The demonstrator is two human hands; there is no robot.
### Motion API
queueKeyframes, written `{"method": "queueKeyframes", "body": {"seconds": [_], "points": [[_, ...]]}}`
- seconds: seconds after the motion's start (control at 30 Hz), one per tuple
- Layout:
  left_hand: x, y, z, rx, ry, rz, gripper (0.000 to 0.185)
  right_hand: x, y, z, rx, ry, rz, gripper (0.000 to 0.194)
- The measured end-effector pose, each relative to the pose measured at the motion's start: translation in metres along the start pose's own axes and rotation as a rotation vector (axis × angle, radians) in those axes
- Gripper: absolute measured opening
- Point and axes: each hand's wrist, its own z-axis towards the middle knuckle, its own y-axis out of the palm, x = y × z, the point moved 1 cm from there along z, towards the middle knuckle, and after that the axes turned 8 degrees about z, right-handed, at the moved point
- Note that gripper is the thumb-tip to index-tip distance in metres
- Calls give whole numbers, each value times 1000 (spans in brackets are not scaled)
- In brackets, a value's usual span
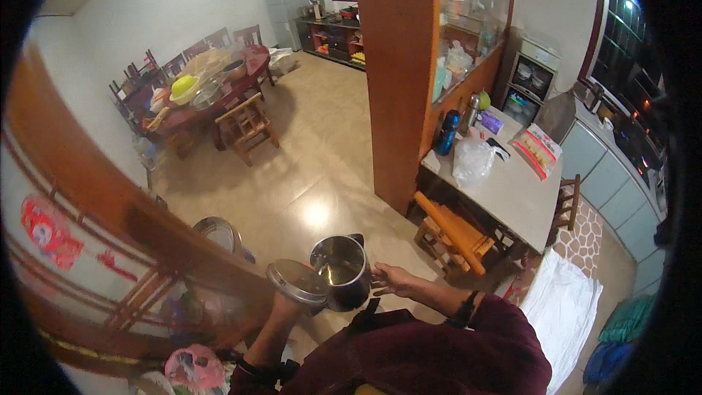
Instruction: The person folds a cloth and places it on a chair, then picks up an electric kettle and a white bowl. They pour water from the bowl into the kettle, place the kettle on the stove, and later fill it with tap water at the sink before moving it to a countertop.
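Note:
A deep pot (355,294) with a dark outside and a shiny metal inside stands open in front of my body, its mouth tilted up towards me. What bears its weight I cannot make out. My left hand (286,307) is shut on a round metal lid (299,281), which tilts against the pot's left rim and hides most of my fingers. To the right of the pot is my right hand (390,278), fingers apart and close to the pot's wall. Whether the fingertips touch it is unclear. A dark handle (357,239) juts from the pot's far side.
A brown wooden door frame (181,252) runs close on my left, with a round metal vessel (218,236) beyond it. At right, a table (515,197) bears bottles and bags; a wooden chair (452,236) stands below. A white sack (559,307) lies nearby. Farther off is a dining table (219,104).

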Motion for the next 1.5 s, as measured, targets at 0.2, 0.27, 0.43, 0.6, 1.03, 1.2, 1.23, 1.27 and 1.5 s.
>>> {"method": "queueKeyframes", "body": {"seconds": [0.2,0.27,0.43,0.6,1.03,1.2,1.23,1.27,1.5], "points": [[28,-67,170,42,247,425,41,-148,24,121,-33,-103,-87,34],[37,-90,230,46,102,17,39,-194,30,163,20,-157,-115,34],[59,-159,377,-37,214,115,36,-306,38,263,23,-265,-57,48],[90,-209,520,-112,177,138,41,-415,45,344,117,-218,8,51],[130,-344,878,-169,158,145,41,-714,75,563,237,-236,67,54],[153,-389,1013,-97,178,249,40,-835,78,661,159,-235,80,43],[156,-399,1039,-91,172,261,41,-859,80,680,131,-255,79,42],[161,-409,1068,-82,202,297,41,-883,82,699,155,-227,104,38],[176,-472,1255,-178,301,363,44,-1020,62,838,148,-477,-143,41]]}}
